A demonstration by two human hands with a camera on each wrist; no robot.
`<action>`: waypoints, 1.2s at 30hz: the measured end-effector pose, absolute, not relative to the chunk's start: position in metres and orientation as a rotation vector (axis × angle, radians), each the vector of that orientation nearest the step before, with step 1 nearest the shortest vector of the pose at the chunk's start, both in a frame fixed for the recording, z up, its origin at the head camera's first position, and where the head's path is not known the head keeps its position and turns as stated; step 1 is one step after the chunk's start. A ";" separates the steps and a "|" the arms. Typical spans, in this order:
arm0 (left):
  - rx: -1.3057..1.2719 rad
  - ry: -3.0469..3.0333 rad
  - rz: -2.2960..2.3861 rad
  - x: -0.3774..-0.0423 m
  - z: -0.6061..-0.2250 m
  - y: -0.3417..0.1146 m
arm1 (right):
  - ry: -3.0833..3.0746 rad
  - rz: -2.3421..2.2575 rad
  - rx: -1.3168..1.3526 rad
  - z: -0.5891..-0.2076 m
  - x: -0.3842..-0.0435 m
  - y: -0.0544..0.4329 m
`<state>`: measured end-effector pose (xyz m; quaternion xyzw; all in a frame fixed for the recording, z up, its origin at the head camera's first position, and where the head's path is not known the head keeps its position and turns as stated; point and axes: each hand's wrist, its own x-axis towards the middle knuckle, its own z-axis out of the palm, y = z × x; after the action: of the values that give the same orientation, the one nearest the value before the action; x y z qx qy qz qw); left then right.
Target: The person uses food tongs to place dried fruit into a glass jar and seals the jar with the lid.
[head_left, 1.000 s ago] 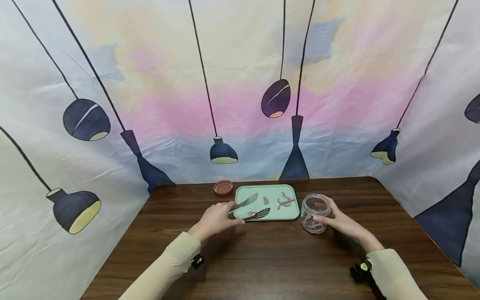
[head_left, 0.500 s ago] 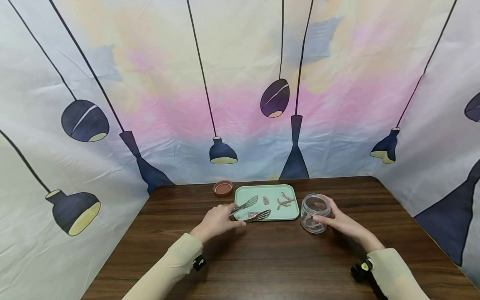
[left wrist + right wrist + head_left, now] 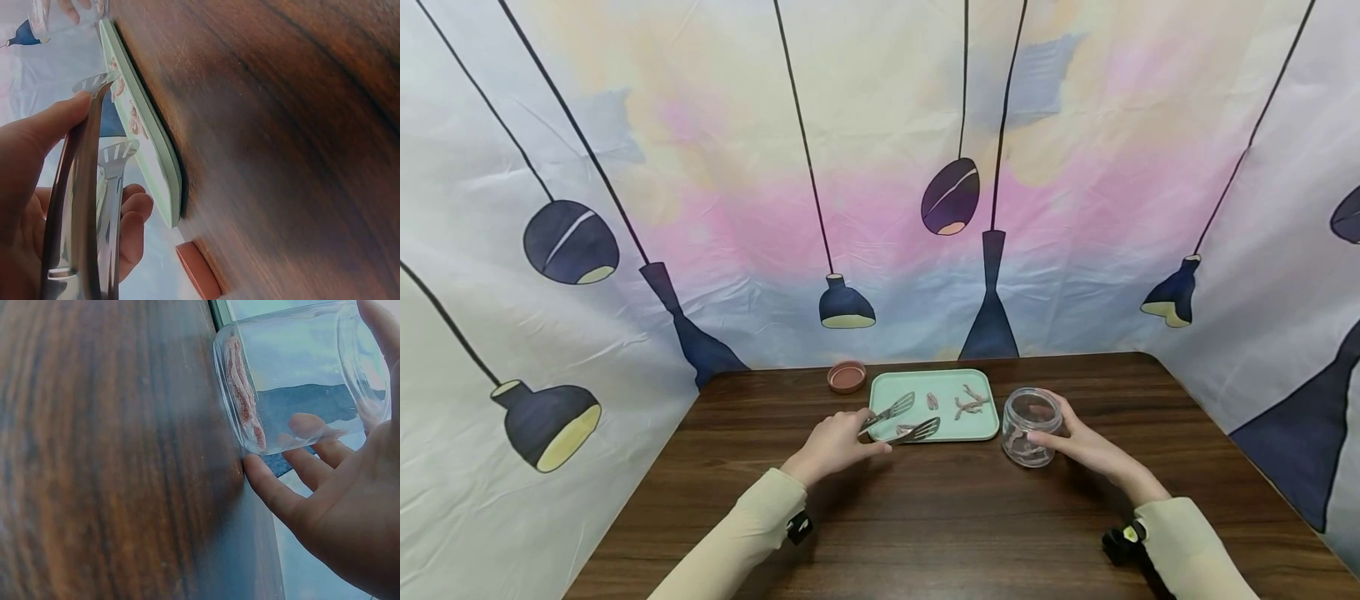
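Fingers and thumb of the left hand [image 3: 833, 446] grip metal tongs [image 3: 81, 209], whose two slotted tips stand spread apart over the near left part of a pale green tray [image 3: 970, 429]. Fingers and thumb of the right hand [image 3: 1090, 446] hold a clear jar [image 3: 290, 350] from its right side; it stands upright just right of the tray, with pinkish strips [image 3: 240, 390] at its bottom. On the tray, a short pink piece [image 3: 932, 401] lies near the middle and branching thin strips [image 3: 972, 405] farther right. Beside the tray's far left corner rests a reddish-brown round lid [image 3: 197, 272], on a dark wooden table [image 3: 925, 525].
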<state>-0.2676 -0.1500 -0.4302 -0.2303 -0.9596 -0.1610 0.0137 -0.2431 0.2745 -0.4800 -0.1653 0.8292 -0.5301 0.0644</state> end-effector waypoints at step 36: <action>-0.677 -3.053 -0.571 -0.276 -0.434 -0.151 | 2.501 -1.609 -0.469 -0.483 -0.244 0.275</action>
<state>-0.2759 -0.1507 -0.4343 -0.2128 -0.9602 -0.1797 -0.0187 -0.2441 0.2748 -0.4826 -0.1554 0.8289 -0.5334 0.0657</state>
